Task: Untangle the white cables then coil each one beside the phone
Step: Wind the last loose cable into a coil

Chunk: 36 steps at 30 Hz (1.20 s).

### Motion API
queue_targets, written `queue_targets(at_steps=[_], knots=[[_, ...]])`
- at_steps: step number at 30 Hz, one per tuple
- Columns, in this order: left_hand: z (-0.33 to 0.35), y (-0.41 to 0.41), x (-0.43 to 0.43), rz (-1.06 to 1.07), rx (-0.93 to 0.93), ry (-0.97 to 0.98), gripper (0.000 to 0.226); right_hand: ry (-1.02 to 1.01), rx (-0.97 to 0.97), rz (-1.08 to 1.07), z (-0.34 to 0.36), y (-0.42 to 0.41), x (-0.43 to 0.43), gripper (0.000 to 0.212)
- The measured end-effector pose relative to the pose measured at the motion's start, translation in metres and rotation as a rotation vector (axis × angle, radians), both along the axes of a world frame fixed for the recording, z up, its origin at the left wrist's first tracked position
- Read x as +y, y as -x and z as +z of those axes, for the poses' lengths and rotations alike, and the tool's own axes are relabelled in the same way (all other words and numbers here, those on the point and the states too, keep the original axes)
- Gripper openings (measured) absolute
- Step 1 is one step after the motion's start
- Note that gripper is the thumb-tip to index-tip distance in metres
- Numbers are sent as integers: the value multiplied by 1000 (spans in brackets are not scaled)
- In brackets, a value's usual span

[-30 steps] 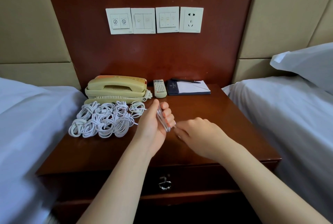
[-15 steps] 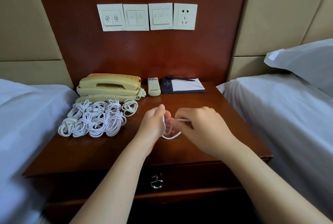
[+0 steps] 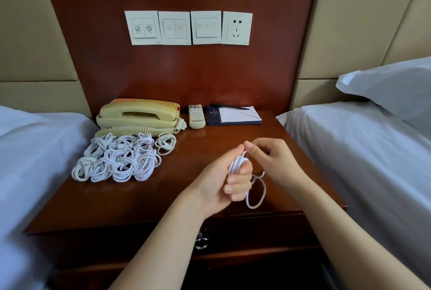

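Dark wooden nightstand [image 3: 163, 196]: above its front edge I see the left hand [image 3: 219, 182] curled round a thin white cable [image 3: 236, 164], several turns bunched, one loop dangling below; the right hand [image 3: 275, 161] pinches its top. Other white coils [image 3: 119, 159] lie heaped just before the phone [image 3: 140, 115].

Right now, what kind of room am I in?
Probably a twin hotel room: a wooden nightstand sits between a bed and a second bed, and it carries a corded phone, a remote and a notepad under wall switches.
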State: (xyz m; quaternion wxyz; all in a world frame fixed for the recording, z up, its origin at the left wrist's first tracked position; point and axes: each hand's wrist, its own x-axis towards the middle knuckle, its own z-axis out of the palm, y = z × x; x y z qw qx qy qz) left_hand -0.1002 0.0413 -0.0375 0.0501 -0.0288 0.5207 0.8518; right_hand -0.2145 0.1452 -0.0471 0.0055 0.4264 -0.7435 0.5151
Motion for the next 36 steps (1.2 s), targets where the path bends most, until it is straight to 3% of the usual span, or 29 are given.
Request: queue_targets(at_steps=[7,12,16,24,30,32,36], knots=[[5,5,-3,296,67,-90,50,-256,81,-33,-5,-9,-9,48],[9,11,-8,531,48,-268,41,-428,224,-12,0,-23,-16,41],[11,14,-15,678,46,-276,38,-537,305,70,0,-35,-16,34],[4,20,-24,844,59,-3,38,-454,219,206,13,-43,-6,28],[-2,12,-30,1030,33,573,37,-275,-187,347,28,-42,3,30],[-4,11,-34,960,-45,661,35,-225,-223,362,32,-40,6,30],[-6,10,-33,608,-162,670,38,-128,-153,302,29,-34,6,31]])
